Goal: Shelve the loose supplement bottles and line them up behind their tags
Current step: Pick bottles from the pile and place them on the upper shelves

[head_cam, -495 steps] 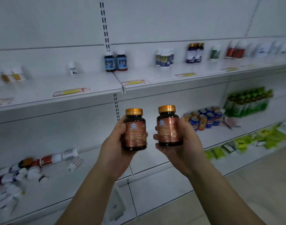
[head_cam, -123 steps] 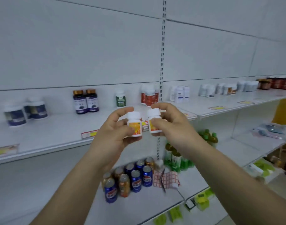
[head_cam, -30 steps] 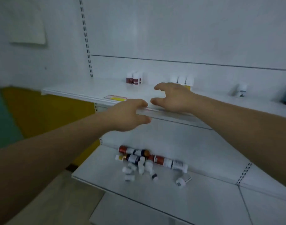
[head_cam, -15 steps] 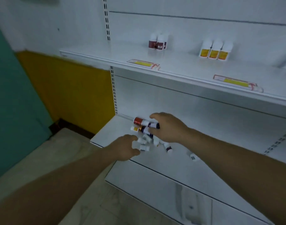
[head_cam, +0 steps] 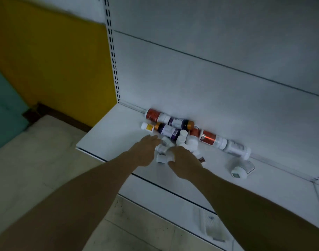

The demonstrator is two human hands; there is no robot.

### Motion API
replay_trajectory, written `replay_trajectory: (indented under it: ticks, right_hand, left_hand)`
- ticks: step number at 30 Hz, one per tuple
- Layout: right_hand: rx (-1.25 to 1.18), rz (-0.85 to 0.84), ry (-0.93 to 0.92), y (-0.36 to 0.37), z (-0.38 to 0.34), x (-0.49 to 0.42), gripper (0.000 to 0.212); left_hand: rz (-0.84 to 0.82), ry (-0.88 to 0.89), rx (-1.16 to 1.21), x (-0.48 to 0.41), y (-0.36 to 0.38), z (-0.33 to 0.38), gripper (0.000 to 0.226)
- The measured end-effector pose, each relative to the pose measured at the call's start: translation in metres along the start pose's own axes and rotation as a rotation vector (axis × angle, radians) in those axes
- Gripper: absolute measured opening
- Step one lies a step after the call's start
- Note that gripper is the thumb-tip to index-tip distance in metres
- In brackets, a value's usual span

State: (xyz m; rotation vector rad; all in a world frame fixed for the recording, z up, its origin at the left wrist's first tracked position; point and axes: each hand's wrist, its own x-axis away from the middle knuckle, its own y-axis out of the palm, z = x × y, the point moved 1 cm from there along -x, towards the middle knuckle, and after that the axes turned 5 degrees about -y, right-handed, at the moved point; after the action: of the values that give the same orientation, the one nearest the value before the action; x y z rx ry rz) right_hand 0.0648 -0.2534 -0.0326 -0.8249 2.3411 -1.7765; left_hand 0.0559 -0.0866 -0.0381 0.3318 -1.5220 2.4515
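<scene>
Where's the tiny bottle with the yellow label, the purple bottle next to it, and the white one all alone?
Yellow-label bottle (head_cam: 150,127): head view, on its yellow label.
Purple-label bottle (head_cam: 167,131) beside it: head view, on its label.
Lone white bottle (head_cam: 238,173): head view, on its near end.

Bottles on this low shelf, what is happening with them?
A person reaches both hands into a heap of loose bottles lying on the low shelf. The left hand and right hand are at the small white bottles in front; whether either grips one is not visible. Larger bottles lie along the back wall.
</scene>
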Motion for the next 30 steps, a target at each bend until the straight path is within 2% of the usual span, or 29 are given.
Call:
replay_trajectory:
  ticks: [3,6,10,14,16,19,21,23,26,30]
  right_hand:
    - [0.048,-0.026,-0.015,0.030,0.009,-0.013,0.047]
    - [-0.019,0.016,0.000,0.043,0.016,-0.014,0.032]
    - [-0.214,0.073,0.082,0.042,0.019,0.000,0.014]
    - [-0.589,0.223,0.255,0.030,0.018,0.022,0.012]
    - [-0.845,0.300,0.378,0.014,0.012,0.036,0.012]
    - [-1.304,0.433,0.470,-0.024,-0.006,0.063,0.021]
    - [-1.457,0.473,0.457,-0.051,-0.025,0.086,0.021]
    - [-1.532,0.477,0.405,-0.076,-0.049,0.109,0.020]
    - [-1.626,0.493,0.295,-0.108,-0.085,0.139,0.015]
    - [-1.691,0.511,0.151,-0.145,-0.128,0.171,0.019]
  left_hand:
    - [0.047,0.001,0.038,-0.018,0.018,-0.014,0.048]
    - [0.118,-0.049,0.067,-0.025,0.032,-0.024,0.043]
    - [0.204,0.032,0.120,-0.040,0.041,-0.029,0.050]
    - [0.143,0.111,0.034,-0.052,0.049,-0.024,0.048]
    - [0.182,0.058,0.219,-0.044,0.045,-0.017,0.041]
    - [0.129,-0.159,0.718,-0.002,0.016,0.006,0.026]
    - [0.050,-0.246,1.177,0.042,-0.013,0.025,0.008]
    - [-0.029,-0.257,1.542,0.088,-0.045,0.044,0.015]
    - [-0.094,-0.156,1.732,0.145,-0.088,0.068,0.026]
    - [-0.109,-0.002,1.761,0.196,-0.137,0.098,0.018]
